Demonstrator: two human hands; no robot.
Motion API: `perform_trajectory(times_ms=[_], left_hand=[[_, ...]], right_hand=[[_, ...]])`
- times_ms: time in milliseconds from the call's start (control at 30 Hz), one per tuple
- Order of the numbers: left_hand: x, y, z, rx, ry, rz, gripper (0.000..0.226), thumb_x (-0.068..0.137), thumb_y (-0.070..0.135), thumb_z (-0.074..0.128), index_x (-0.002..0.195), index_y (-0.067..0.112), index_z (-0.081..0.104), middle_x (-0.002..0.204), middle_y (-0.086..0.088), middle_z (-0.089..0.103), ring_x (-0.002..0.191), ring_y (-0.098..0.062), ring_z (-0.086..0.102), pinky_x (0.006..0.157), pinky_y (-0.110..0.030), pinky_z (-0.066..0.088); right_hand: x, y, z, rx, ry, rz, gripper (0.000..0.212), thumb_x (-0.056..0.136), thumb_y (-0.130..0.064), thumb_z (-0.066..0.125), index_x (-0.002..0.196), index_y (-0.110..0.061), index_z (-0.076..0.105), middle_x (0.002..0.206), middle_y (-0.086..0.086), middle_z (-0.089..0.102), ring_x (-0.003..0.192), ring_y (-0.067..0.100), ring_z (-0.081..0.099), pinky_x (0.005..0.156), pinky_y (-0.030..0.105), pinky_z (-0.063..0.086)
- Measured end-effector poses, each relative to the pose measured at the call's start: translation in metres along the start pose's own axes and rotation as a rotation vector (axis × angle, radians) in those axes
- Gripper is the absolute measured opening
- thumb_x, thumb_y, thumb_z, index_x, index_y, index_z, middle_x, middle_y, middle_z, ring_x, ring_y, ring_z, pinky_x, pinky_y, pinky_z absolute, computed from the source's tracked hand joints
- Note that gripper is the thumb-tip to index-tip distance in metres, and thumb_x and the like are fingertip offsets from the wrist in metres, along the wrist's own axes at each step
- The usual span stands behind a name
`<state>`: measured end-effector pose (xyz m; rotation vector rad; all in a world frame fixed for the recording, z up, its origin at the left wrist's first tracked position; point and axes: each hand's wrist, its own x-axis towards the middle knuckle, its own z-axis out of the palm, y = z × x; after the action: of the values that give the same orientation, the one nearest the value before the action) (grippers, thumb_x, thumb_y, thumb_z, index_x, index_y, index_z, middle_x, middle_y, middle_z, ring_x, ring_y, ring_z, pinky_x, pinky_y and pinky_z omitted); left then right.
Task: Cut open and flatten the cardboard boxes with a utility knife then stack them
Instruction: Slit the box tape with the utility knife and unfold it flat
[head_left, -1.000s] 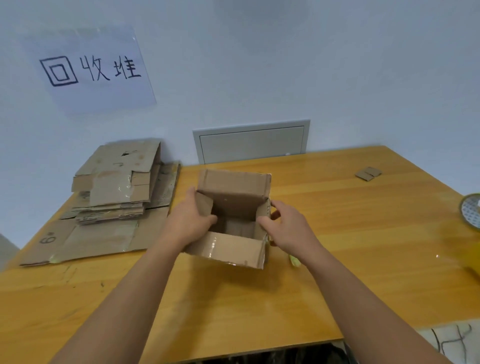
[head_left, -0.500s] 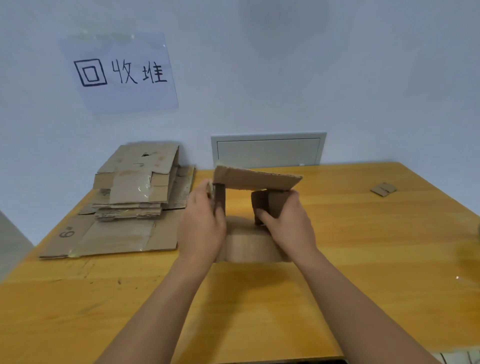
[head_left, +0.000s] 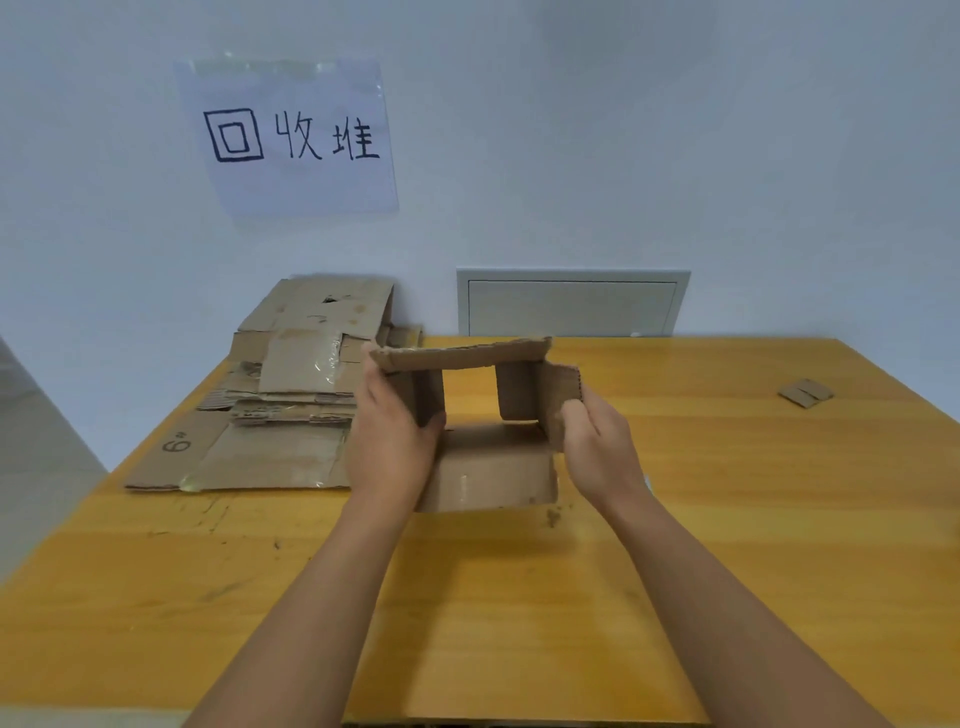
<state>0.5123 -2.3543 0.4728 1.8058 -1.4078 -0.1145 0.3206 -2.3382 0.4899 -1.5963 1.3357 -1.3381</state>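
Both hands are holding the small brown cardboard box (head_left: 488, 415), one on each side. The left hand (head_left: 389, 441) is wrapped round the left wall, with its fingers inside the box. The right hand (head_left: 602, 452) is making a tight grip, pinching the right wall and its loose flap.

The box is up off the yellow wooden table (head_left: 519, 597), in the middle, a little toward the far side. It is turned so we are looking straight through it, like a tunnel. We can see the table on the other side. Both ends are open.

A second ago the box was sitting low, with its open top facing up and the hands reaching into it. Now the hands are holding it higher and it is tipped over, facing us. The right wall is bending outward. So the box looks cut open already, and the hands seem to be pulling it apart to make it flat.

The next job is probably to squash the walls down until the box is one flat piece. The cardboard is soft and torn at the edges, so it may rip.

The pile of flat brown cardboard pieces (head_left: 291, 395) is waiting at the far left of the table, under a white paper sign (head_left: 296, 135) on the wall. The flat box should go there. I cannot see the knife.
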Motion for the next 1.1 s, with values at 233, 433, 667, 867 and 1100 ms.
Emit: perform_trajectory(times_ms=[233,433,667,867,1100], left_hand=[[0.002,-0.008,-0.007,-0.053,-0.078,-0.010,0.099,0.079,0.028,0.075,0.151,0.020,0.008,0.144,-0.011,0.043,0.103,-0.035,0.061,0.076,-0.045,0.054],[-0.007,-0.014,-0.015,-0.379,-0.270,-0.032,0.061,0.093,0.031,0.041,0.151,0.041,0.024,0.113,0.002,0.060,0.091,-0.017,0.060,0.080,-0.039,0.050],[-0.015,-0.028,-0.026,-0.492,-0.457,0.061,0.064,0.097,0.005,0.034,0.142,0.051,0.038,0.138,0.039,0.031,0.123,0.019,0.032,0.115,-0.032,0.031],[-0.022,-0.036,-0.021,-0.507,-0.542,0.044,0.046,0.091,0.032,0.036,0.130,0.047,0.055,0.156,0.018,0.015,0.131,-0.006,0.026,0.076,-0.006,0.047],[-0.011,-0.040,-0.010,-0.612,-0.290,-0.221,0.068,0.087,0.044,0.071,0.143,0.040,0.034,0.141,0.009,0.041,0.124,-0.017,0.050,0.101,-0.045,0.049]], right_hand=[[0.004,-0.005,-0.004,0.016,-0.019,0.042,0.025,0.099,-0.011,0.040,0.075,-0.012,0.049,0.075,0.000,0.049,0.069,0.010,0.043,0.063,0.026,0.037],[0.018,0.007,-0.012,0.192,0.044,0.263,0.019,0.097,-0.021,0.043,0.091,-0.020,0.061,0.097,-0.006,0.054,0.100,0.020,0.053,0.096,0.046,0.048],[0.023,0.034,-0.032,0.740,-0.144,0.436,0.062,0.093,-0.065,0.037,0.134,-0.021,0.055,0.113,0.010,0.066,0.096,0.027,0.060,0.087,0.045,0.050],[0.028,0.043,-0.038,0.565,-0.192,0.567,0.034,0.096,-0.009,0.055,0.130,-0.008,0.059,0.109,0.012,0.070,0.082,0.021,0.063,0.067,0.036,0.056],[0.029,0.049,-0.055,0.500,-0.278,0.483,0.055,0.090,0.015,0.051,0.137,-0.015,0.047,0.116,0.009,0.073,0.098,0.025,0.068,0.073,0.033,0.057]])
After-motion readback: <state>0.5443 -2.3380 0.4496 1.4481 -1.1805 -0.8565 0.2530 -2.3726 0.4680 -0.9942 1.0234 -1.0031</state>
